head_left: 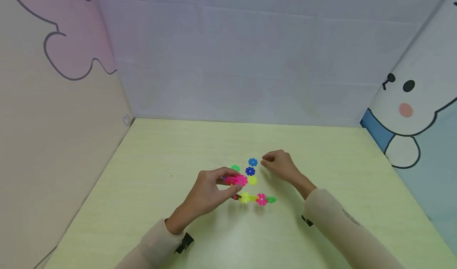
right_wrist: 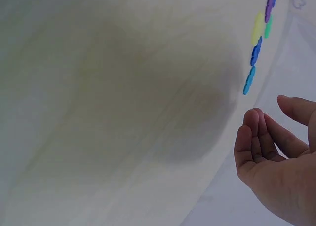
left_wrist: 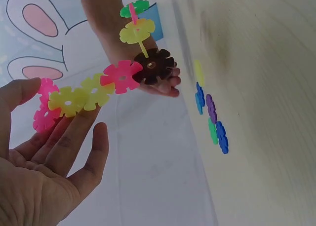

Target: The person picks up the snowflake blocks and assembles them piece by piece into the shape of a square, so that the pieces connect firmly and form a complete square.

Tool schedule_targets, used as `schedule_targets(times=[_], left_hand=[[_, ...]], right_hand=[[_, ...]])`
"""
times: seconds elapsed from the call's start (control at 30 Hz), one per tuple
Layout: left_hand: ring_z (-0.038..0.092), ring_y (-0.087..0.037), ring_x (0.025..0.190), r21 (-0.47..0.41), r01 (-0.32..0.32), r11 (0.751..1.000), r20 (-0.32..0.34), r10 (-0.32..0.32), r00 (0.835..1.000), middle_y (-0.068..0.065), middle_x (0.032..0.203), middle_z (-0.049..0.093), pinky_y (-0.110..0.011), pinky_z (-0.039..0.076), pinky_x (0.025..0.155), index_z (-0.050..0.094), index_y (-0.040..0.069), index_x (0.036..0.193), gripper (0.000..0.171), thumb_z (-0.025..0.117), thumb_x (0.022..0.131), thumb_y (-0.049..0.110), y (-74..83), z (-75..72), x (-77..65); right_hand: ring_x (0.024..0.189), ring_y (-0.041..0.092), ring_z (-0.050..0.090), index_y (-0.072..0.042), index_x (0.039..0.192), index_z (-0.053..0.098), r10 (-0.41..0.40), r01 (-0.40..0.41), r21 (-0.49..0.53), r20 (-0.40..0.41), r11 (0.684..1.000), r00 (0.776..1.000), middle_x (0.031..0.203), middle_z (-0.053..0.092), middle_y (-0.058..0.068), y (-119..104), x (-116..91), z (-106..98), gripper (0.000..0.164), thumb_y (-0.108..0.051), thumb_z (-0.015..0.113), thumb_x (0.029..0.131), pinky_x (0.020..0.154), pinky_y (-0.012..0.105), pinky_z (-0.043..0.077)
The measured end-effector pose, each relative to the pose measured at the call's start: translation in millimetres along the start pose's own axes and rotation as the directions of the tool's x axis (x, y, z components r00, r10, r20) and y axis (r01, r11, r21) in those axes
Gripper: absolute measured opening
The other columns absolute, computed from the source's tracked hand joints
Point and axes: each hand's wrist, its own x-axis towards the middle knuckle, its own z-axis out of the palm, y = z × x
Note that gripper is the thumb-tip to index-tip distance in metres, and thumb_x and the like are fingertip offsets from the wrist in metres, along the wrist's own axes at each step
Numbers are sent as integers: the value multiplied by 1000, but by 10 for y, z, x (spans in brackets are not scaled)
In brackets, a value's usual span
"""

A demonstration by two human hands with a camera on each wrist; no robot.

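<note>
My left hand point(head_left: 210, 193) pinches one end of a linked chain of plastic snowflake discs point(left_wrist: 122, 77), lifted above the table. Pink and yellow discs lie by the fingers; farther along come a pink one, a dark brown disc point(left_wrist: 154, 66), another yellow one and a green disc point(left_wrist: 135, 8) at the far end. Beside the light blue disc point(head_left: 252, 162), my right hand point(head_left: 283, 166) hovers with loosely bent fingers and nothing in them. In the right wrist view a gap shows between its thumb and fingers point(right_wrist: 254, 137).
Several loose discs lie on the pale table point(head_left: 171, 150): a dark blue disc point(head_left: 250, 171), a yellow disc point(head_left: 252, 180), a green disc point(head_left: 235, 168) and a purple disc point(left_wrist: 211, 108). A white wall panel point(head_left: 228, 62) stands behind, with cartoon-printed panels at both sides.
</note>
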Motion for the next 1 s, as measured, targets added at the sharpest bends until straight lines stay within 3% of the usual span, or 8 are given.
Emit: schedule_targets(times=[0.17,0.27,0.5,0.63,0.77,0.83,0.93,1.0], left_hand=[[80,-18,94,-30,10,999,28,-10,1000,3,102,80,-23,58,71,76,18,113,24,81,90,26,6,32,-13],[80,-18,93,-29,-8,1000,39,9,999,2,102,80,-24,58,68,76,17,114,25,80,91,25,7,45,-16],[80,-17,92,-22,-21,1000,37,22,999,2,103,80,-23,55,61,76,18,113,23,80,91,23,-1,37,8],[80,-18,92,-19,-27,999,38,27,999,3,102,80,-23,55,62,76,18,113,22,79,91,22,1,45,19],[80,-19,94,4,-30,1000,28,29,999,4,104,80,-23,55,64,76,18,113,22,79,92,22,14,38,21],[80,-20,95,14,-29,999,18,29,999,4,105,79,-22,57,68,76,17,114,22,78,92,21,28,30,26],[79,-21,95,34,-28,999,5,28,1000,4,107,79,-22,59,73,76,16,115,24,79,92,21,49,16,37],[79,-21,96,41,-24,999,3,24,1000,4,108,79,-23,60,75,76,16,116,25,79,92,22,63,9,46]], right_hand=[[85,22,62,4,115,75,-84,86,-129,22,988,996,102,74,18,-26,198,110,32,-20,73,95,79,38,56],[83,20,58,2,113,76,-72,78,-156,46,985,996,97,72,14,-16,259,139,31,-22,77,93,76,35,52],[90,23,65,0,106,77,-16,25,-141,65,990,998,101,74,12,-1,334,123,25,-21,79,92,85,39,57],[85,20,61,-3,95,76,31,-29,-59,36,998,999,93,73,9,60,287,92,18,-19,80,90,78,33,53],[80,20,60,-8,89,78,20,-18,86,-24,996,999,89,76,8,106,103,58,13,-21,81,90,70,28,48],[83,24,63,-10,90,79,24,-14,197,-48,980,999,92,77,11,77,-49,9,14,-24,81,91,71,29,50],[92,33,65,-8,94,79,34,-7,361,-69,933,997,97,77,14,-33,-314,-97,19,-28,80,92,75,34,53],[94,34,66,-7,97,79,13,21,417,-80,909,997,94,77,11,-125,-498,-172,22,-29,78,93,78,34,55]])
